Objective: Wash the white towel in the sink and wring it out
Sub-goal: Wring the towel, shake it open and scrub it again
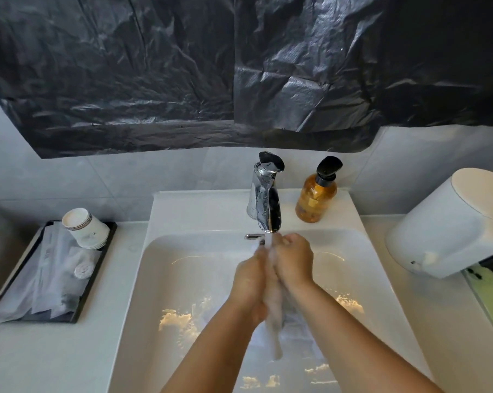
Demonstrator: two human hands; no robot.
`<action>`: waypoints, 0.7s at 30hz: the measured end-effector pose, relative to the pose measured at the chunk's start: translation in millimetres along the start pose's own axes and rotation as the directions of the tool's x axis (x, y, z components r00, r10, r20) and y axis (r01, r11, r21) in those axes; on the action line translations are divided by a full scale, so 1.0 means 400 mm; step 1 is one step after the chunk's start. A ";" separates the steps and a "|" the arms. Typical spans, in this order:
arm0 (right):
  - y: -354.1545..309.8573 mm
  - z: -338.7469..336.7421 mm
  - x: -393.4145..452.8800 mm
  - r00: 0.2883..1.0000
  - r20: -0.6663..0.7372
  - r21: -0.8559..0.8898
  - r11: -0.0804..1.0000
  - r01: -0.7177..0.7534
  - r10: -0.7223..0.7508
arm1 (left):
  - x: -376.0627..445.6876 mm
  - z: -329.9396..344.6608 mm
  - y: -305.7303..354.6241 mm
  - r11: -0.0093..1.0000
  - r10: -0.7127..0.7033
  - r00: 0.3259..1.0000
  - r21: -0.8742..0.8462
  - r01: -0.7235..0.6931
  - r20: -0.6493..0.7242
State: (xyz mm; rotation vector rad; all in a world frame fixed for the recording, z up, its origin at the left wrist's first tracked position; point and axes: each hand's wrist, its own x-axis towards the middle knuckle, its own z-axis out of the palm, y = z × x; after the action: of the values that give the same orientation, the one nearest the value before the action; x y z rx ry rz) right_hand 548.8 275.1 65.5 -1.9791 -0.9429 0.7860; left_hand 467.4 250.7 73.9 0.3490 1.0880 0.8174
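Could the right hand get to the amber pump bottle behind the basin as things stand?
Probably yes, but not freely: the amber pump bottle stands unobstructed just beyond the right hand, yet that hand and the left hand grip the white towel, which it must release first.

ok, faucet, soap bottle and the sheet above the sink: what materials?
Faucet: polished chrome-look metal, mirror reflections. Soap bottle: translucent amber, glass or plastic unclear, with a matte black pump. Sheet: thin black plastic film, crinkled and glossy.
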 end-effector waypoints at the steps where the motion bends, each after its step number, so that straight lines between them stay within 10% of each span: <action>1: -0.006 -0.010 -0.002 0.999 0.046 0.050 0.999 0.019 -0.021 | -0.002 -0.004 0.006 0.999 0.019 1.000 0.048 -0.020 0.008; 5: -0.003 -0.073 -0.069 0.863 0.504 0.458 0.856 -0.239 -0.029 | -0.020 -0.033 0.084 0.975 0.166 0.985 0.143 -0.171 0.045; 8: 0.045 -0.097 -0.089 0.666 0.745 0.197 0.969 -0.150 -0.049 | -0.044 -0.040 0.130 0.924 0.223 0.968 0.292 -0.248 0.115; 12: 0.038 -0.120 -0.093 0.760 0.593 0.099 0.961 0.258 -0.265 | -0.103 -0.058 0.134 0.789 0.248 0.921 0.489 -0.372 0.300; 18: -0.062 -0.208 -0.119 0.765 0.481 0.288 0.901 0.324 -0.429 | -0.132 -0.170 0.129 0.326 0.299 0.902 0.855 -0.404 0.313; 21: -0.132 -0.236 -0.151 0.774 0.420 0.375 0.867 0.327 -0.474 | -0.144 -0.189 0.110 0.329 0.334 0.893 0.850 -0.411 0.302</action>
State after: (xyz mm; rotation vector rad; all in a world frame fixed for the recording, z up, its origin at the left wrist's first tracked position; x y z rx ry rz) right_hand 572.3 210.3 168.4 -1.2631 -1.4161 1.1331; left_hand 369.9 227.5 104.4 1.6309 1.3325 0.5115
